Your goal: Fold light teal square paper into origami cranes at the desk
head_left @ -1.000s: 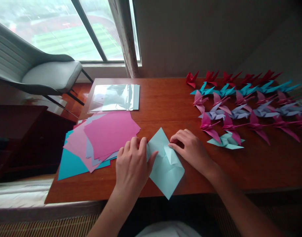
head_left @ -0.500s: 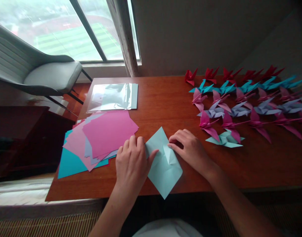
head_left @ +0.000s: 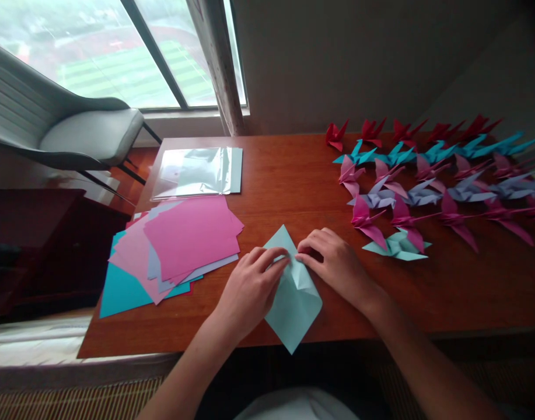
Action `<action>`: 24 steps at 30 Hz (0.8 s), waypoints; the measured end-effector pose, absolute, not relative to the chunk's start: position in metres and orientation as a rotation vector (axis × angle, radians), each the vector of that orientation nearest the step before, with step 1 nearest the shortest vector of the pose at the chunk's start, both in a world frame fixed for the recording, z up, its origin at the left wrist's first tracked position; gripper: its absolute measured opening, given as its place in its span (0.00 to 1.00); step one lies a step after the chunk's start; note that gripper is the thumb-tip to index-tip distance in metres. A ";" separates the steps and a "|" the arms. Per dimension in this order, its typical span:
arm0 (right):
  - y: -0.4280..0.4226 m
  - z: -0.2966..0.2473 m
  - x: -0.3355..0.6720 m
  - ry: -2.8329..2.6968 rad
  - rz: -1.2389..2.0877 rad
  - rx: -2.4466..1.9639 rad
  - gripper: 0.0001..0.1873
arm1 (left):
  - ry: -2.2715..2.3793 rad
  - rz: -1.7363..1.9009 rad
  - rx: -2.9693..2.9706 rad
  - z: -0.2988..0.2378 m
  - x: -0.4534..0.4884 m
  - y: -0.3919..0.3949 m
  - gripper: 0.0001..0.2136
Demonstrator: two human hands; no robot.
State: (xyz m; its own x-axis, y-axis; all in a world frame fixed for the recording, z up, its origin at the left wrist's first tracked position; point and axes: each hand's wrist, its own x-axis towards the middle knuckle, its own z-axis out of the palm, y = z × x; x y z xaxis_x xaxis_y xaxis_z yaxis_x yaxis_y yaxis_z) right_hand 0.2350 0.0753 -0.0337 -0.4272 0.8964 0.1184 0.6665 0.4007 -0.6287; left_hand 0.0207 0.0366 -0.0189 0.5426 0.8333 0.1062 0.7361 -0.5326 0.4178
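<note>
A pale mint sheet of origami paper (head_left: pixel 296 309), partly folded into a diamond, lies at the table's front edge, its lower tip reaching past the edge. My left hand (head_left: pixel 254 286) rests over its left side, thumb and fingertips pinched together near the centre crease. On the opposite side, my right hand (head_left: pixel 332 262) pinches the upper right edge between thumb and forefinger. A raised flap stands between the two hands. Just to the right sits a folded mint paper crane (head_left: pixel 398 245).
Several rows of paper cranes in red, blue, pink, lilac and magenta (head_left: pixel 367 219) cover the table's right side. Loose coloured sheets (head_left: pixel 192 239) are fanned out at the left, behind them a clear plastic packet of paper (head_left: pixel 197 170). A grey chair (head_left: pixel 92 134) stands by the window.
My left hand has moved from the paper's left edge inward to its centre, and its fingers have closed to a pinch. My right hand stays nearly in place.
</note>
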 end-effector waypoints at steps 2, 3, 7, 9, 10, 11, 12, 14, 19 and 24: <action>0.076 -0.033 0.236 -2.215 0.717 -1.333 0.05 | 1.254 0.369 2.508 -0.021 0.016 0.037 0.16; 0.077 -0.032 0.236 -2.214 0.729 -1.327 0.05 | 1.239 0.348 2.533 -0.022 0.014 0.036 0.17; 0.080 -0.031 0.240 -2.240 0.772 -1.288 0.05 | 1.206 0.307 2.624 -0.023 0.010 0.036 0.18; 0.082 -0.032 0.241 -2.254 0.776 -1.269 0.05 | 1.185 0.319 2.652 -0.025 0.009 0.036 0.18; 0.083 -0.033 0.242 -2.260 0.778 -1.263 0.06 | 1.179 0.330 2.657 -0.026 0.009 0.037 0.18; 0.084 -0.034 0.242 -2.261 0.779 -1.261 0.06 | 1.176 0.344 2.657 -0.027 0.009 0.037 0.17; 0.085 -0.034 0.242 -2.255 0.779 -1.266 0.06 | 1.173 0.358 2.653 -0.028 0.009 0.037 0.17; 0.086 -0.032 0.241 -2.209 0.782 -1.295 0.05 | 1.176 0.385 2.635 -0.029 0.010 0.037 0.17; 0.064 -0.012 0.234 -1.973 0.897 -1.342 0.15 | 1.245 0.488 2.591 -0.029 0.014 0.033 0.18; 0.037 -0.003 0.227 -2.127 0.645 -1.352 0.28 | 1.342 0.613 2.550 -0.029 0.017 0.026 0.13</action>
